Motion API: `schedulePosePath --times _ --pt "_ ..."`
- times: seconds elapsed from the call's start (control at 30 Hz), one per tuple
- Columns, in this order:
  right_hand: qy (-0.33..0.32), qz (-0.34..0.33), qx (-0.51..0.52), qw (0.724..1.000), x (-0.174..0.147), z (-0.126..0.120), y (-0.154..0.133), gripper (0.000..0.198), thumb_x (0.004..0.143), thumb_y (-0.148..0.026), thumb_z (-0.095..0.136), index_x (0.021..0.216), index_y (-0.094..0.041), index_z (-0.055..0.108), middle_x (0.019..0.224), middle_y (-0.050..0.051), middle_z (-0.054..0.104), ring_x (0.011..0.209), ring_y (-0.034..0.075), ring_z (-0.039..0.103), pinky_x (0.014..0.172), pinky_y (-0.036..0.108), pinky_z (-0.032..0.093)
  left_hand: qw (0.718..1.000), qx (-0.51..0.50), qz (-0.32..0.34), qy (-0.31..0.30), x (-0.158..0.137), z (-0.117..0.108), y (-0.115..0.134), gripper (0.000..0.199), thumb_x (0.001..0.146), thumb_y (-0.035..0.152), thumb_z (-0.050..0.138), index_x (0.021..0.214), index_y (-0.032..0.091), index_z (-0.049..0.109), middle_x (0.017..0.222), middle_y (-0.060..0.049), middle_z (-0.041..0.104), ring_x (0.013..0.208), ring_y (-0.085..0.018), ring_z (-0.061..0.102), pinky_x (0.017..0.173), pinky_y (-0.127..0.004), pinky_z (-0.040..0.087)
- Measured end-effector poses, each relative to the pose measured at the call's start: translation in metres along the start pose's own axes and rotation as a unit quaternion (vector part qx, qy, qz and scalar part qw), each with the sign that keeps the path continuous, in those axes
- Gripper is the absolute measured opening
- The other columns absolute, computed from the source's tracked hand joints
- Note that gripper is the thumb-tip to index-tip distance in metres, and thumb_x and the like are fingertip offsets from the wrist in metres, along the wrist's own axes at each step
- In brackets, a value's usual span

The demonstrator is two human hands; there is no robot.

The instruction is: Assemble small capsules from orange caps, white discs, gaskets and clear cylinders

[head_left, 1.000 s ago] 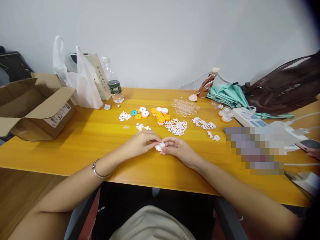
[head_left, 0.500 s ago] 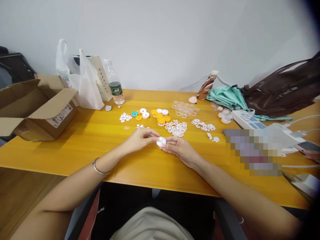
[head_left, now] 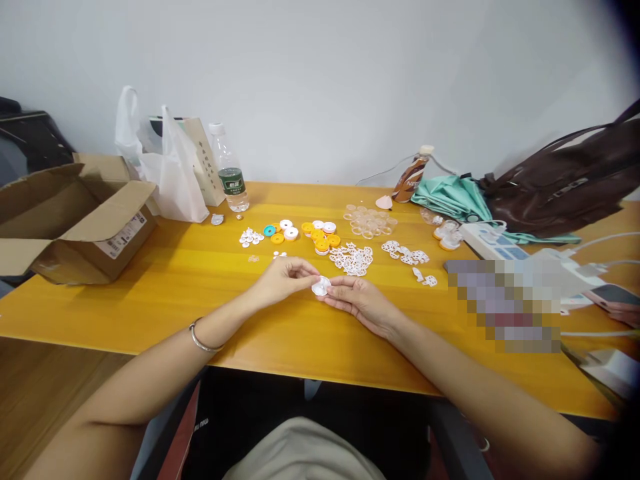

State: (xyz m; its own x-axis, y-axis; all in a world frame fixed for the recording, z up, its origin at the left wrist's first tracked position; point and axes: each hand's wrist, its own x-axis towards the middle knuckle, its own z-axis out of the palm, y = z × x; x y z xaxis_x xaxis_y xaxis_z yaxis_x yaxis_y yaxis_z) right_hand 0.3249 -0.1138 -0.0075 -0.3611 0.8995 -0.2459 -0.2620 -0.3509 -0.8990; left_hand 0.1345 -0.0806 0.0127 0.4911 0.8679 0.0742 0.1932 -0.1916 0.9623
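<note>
"Gripping which part?"

"A white disc [head_left: 321,286]. The left hand [head_left: 293,275] pinches its left edge between thumb and fingers; the right hand [head_left: 357,299] pinches its right edge likewise."

"State its location."

"Between the two hands, over the near half of the table [head_left: 300,340]."

"List the parts beyond the hands."

"White slotted pieces [head_left: 353,259] lie just beyond and right of the disc. Orange and white wheels [head_left: 333,241] sit farther back, with clear rings [head_left: 369,223] to their right. Small white pieces [head_left: 251,237] lie farther left, near a turquoise wheel [head_left: 270,231]."

"And the perimeter?"

"A cardboard box [head_left: 105,263] stands at the left; a bottle [head_left: 233,181] stands at the far left. A brown bag [head_left: 560,180] lies at the far right."
</note>
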Motion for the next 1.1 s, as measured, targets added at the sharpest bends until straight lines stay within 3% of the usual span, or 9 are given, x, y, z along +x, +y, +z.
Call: schedulePosePath --times 0.3,0.9,1.1 --pt "-0.010 0.020 -0.017 1.000 0.000 -0.002 0.001 0.021 0.065 -0.020 0.075 0.085 -0.017 0.070 0.089 0.004 0.072 0.082 0.012 0.068 0.092 0.028 0.050 1.000 0.012 0.014 0.005 0.002 0.004 -0.011 0.019 0.073 0.027 0.066 0.079 0.009 0.065 0.069 -0.005 0.067 0.062 -0.010 0.060 0.063 -0.022 0.047" --pt "-0.010 -0.001 0.011 1.000 0.001 0.000 0.000 0.017 0.067 -0.019 0.074 0.084 -0.015 0.071 0.087 0.005 0.073 0.078 0.012 0.069 0.080 0.019 0.054 1.000 -0.004 0.001 0.002 0.002 0.002 -0.001 0.017 0.074 0.026 0.064 0.080 0.009 0.065 0.073 -0.005 0.067 0.064 -0.010 0.060 0.064 -0.022 0.047" --pt "-0.047 0.024 0.104 0.993 0.001 0.001 0.001 0.018 0.071 -0.025 0.071 0.085 -0.014 0.068 0.090 0.007 0.072 0.086 0.018 0.069 0.082 0.023 0.054 1.000 -0.012 0.012 0.023 0.003 0.005 0.000 0.016 0.074 0.025 0.065 0.079 0.010 0.064 0.071 -0.003 0.067 0.062 -0.008 0.060 0.063 -0.021 0.047"
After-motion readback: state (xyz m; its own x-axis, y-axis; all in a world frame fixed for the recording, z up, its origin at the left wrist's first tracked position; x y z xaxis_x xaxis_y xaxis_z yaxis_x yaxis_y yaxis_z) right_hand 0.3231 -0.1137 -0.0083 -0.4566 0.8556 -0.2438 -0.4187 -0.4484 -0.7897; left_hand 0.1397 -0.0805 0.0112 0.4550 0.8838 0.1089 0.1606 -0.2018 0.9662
